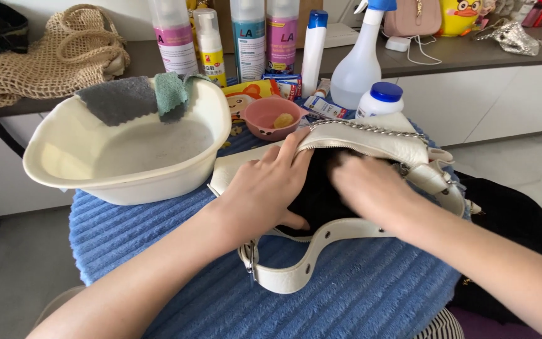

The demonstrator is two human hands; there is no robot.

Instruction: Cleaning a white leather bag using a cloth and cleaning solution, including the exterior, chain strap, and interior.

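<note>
A white leather handbag (384,141) with a silver chain and a buckled strap (296,267) lies on a table covered in blue ribbed cloth (359,295). Its mouth is held open, showing a dark lining. My left hand (265,188) grips the near left edge of the opening, thumb inside. My right hand (371,185) is blurred and reaches into the opening; whether it holds anything is hidden.
A white basin (127,169) of cloudy water stands at the left, with grey and green cloths (139,97) over its rim. Behind the bag are a small pink bowl (265,125), a white jar with a blue lid (381,100), a spray bottle (362,63) and several cleaner bottles.
</note>
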